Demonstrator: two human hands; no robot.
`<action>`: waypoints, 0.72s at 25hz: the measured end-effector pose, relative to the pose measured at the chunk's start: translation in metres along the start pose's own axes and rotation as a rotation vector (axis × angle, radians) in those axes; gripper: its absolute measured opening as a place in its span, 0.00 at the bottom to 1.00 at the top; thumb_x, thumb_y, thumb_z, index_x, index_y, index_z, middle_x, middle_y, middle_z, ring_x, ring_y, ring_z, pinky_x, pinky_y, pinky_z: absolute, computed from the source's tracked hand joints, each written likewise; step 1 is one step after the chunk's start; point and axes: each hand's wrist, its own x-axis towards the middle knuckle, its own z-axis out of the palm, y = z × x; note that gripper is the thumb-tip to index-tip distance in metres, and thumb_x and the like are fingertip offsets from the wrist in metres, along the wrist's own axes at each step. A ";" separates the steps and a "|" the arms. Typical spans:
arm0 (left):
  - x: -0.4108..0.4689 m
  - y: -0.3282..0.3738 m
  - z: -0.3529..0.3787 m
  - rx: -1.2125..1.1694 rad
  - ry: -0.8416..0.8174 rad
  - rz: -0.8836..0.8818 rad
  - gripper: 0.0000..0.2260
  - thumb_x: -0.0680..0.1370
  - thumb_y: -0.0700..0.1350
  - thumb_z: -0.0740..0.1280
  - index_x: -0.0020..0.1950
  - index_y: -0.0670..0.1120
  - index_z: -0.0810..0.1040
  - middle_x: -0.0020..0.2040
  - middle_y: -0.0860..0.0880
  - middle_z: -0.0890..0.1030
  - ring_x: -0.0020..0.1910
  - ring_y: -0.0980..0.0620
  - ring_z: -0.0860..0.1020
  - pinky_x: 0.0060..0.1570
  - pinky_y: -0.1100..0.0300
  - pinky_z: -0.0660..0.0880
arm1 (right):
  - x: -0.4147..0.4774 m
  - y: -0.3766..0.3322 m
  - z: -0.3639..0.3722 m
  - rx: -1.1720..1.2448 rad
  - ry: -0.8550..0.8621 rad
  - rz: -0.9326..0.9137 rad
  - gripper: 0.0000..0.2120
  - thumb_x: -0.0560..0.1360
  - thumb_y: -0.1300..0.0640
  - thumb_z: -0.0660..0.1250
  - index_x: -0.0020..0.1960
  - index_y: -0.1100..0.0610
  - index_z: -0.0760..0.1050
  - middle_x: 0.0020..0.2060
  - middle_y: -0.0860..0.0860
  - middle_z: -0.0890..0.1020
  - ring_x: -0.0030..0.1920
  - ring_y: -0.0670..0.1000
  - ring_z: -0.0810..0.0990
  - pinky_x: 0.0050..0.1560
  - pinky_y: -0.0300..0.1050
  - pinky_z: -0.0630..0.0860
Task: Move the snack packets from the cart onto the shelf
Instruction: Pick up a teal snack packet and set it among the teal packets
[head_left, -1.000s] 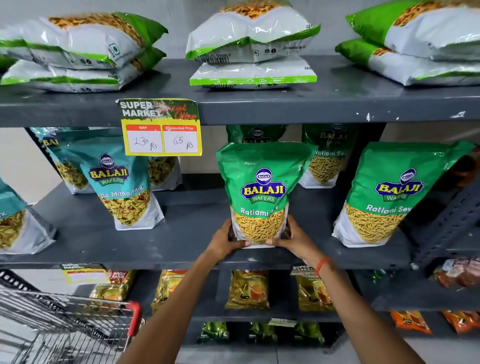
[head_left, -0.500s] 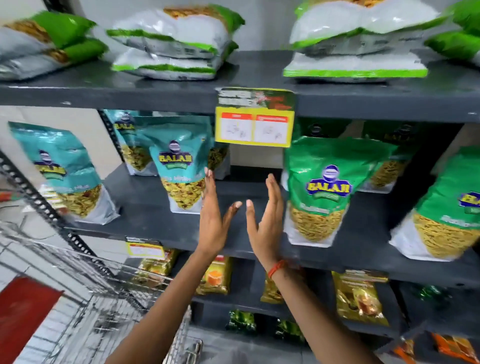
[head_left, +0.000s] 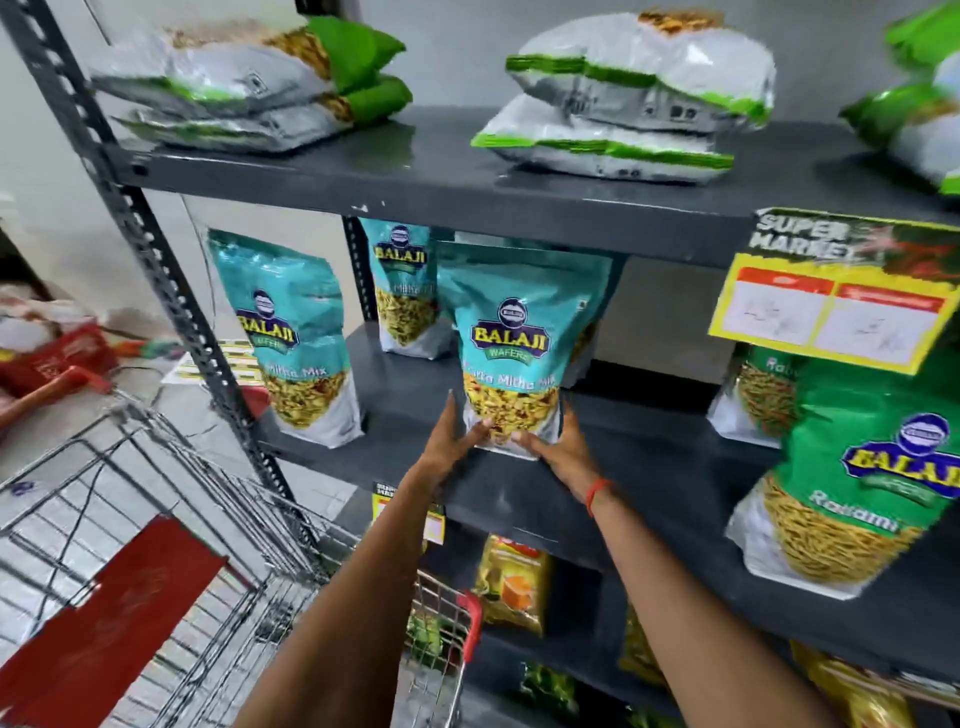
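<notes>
Hands, left (head_left: 451, 448), right (head_left: 561, 451), gripping teal packet (head_left: 519, 343) upright near shelf (head_left: 597, 501) edge

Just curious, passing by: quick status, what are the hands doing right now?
Left hand and right hand cup the base of a teal packet, upright on the middle shelf. Fingers flat against its sides. Nothing blocking; neighbouring teal packet stands apart.

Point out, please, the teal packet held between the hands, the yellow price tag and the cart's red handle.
Teal Khatta Mitha Mix packet (head_left: 511, 338): head view, on the Balaji logo.
Yellow price tag (head_left: 831, 306): head view, on its middle, between the two white price boxes.
Cart's red handle (head_left: 471, 626): head view, on the curved red grip.
</notes>
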 end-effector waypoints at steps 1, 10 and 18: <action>0.004 -0.001 -0.002 0.002 -0.034 0.016 0.27 0.77 0.38 0.63 0.73 0.40 0.56 0.69 0.50 0.63 0.72 0.47 0.63 0.61 0.69 0.61 | 0.003 -0.001 0.001 0.017 -0.011 0.007 0.39 0.64 0.59 0.78 0.69 0.55 0.62 0.67 0.55 0.73 0.69 0.56 0.70 0.70 0.53 0.67; -0.032 -0.036 -0.018 -0.191 -0.080 -0.020 0.24 0.76 0.44 0.65 0.71 0.45 0.63 0.67 0.49 0.72 0.64 0.52 0.72 0.65 0.57 0.70 | -0.044 0.015 0.029 0.091 0.005 -0.034 0.40 0.62 0.52 0.78 0.69 0.51 0.63 0.65 0.53 0.75 0.65 0.52 0.75 0.66 0.52 0.72; -0.048 -0.029 -0.024 -0.185 -0.091 0.009 0.30 0.77 0.47 0.63 0.75 0.50 0.52 0.76 0.50 0.60 0.72 0.53 0.63 0.67 0.61 0.68 | -0.069 0.003 0.041 0.060 0.106 -0.037 0.49 0.61 0.39 0.75 0.73 0.49 0.53 0.72 0.54 0.66 0.72 0.53 0.66 0.71 0.53 0.67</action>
